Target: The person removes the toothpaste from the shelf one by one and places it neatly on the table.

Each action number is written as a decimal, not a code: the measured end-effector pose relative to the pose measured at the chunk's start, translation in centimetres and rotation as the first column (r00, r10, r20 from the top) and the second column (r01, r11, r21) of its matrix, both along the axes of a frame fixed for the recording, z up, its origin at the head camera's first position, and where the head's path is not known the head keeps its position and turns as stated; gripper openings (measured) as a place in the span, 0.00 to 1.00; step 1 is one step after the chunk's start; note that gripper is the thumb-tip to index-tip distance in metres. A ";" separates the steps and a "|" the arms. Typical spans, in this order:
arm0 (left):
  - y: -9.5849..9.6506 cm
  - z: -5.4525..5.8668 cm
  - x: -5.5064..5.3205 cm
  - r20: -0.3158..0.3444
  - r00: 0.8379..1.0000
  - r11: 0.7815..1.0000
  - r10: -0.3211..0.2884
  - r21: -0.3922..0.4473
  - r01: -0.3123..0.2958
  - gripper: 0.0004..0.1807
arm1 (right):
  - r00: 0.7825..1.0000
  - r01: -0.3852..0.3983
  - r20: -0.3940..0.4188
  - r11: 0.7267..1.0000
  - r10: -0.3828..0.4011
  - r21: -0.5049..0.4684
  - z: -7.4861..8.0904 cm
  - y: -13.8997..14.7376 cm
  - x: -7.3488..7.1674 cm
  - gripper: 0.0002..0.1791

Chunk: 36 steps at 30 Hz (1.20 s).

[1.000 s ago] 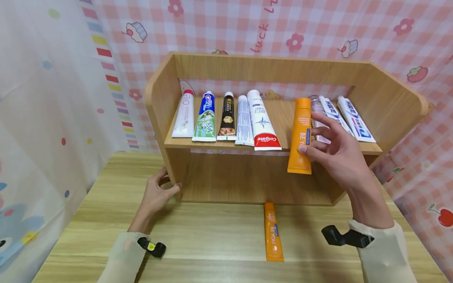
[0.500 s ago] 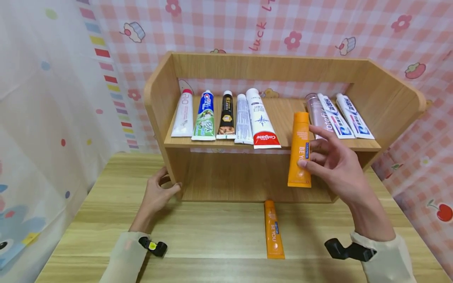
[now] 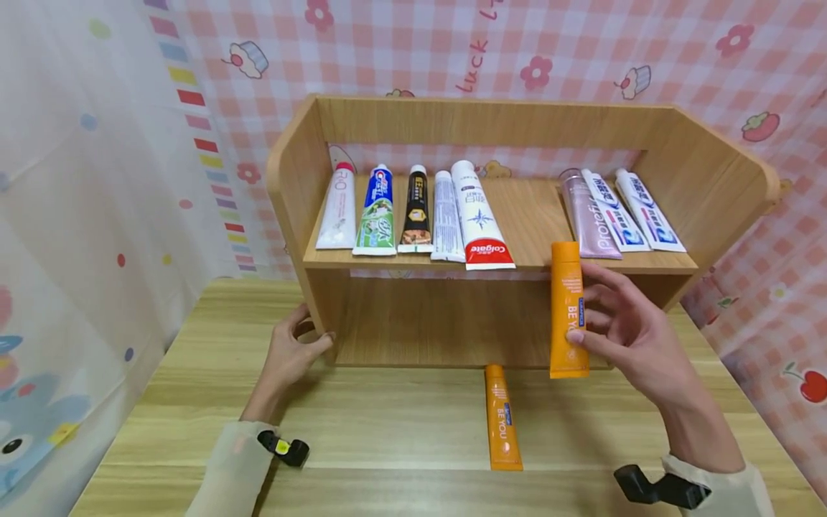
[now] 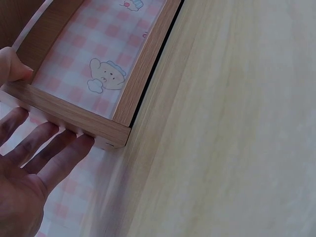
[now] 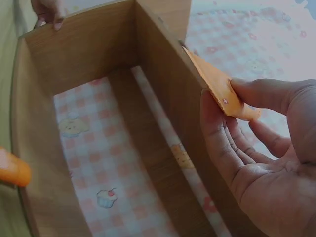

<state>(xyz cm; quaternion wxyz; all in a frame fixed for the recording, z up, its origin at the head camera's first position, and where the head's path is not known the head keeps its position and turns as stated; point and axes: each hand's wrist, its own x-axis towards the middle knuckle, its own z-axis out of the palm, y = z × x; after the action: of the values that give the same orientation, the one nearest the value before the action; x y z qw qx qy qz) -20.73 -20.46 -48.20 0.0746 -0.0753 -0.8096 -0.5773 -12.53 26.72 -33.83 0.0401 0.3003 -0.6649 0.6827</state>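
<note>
My right hand (image 3: 636, 330) pinches an orange "BE YOU" toothpaste tube (image 3: 567, 309) between thumb and fingers, cap end up. The tube is held in front of the wooden shelf unit (image 3: 491, 120), its cap just below the upper board's front edge. In the right wrist view the thumb lies on one face of the orange tube (image 5: 217, 81) and the fingers on the other. With my left hand (image 3: 291, 355) I grip the unit's left side panel (image 4: 74, 111) low down, thumb inside and fingers outside. A second orange toothpaste tube (image 3: 502, 424) lies on the table.
On the upper board, several toothpaste tubes lie at the left, ending with a white Colgate tube (image 3: 481, 215). A gap separates them from a mauve tube (image 3: 588, 215) and two white-and-blue tubes (image 3: 648, 212) at the right. Patterned cloth (image 3: 388, 50) hangs behind.
My right hand has brought the orange tube down and slightly right, from in front of the upper board to below it. The mauve tube is now uncovered. The left hand keeps its grip.
</note>
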 end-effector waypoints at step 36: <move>0.0 -0.1 -0.2 -0.003 1.000 1.000 0.002 0.009 -0.002 0.32 | 0.871 -0.004 0.455 0.925 -0.183 0.380 -13.6 2.0 3.1 0.42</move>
<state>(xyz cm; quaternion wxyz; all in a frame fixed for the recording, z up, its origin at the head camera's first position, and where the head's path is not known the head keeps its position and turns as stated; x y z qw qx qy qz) -20.96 -20.42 -48.28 0.0766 -0.0747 -0.8070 -0.5808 -9.43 28.73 -47.46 -0.1519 0.0910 -0.7832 0.5960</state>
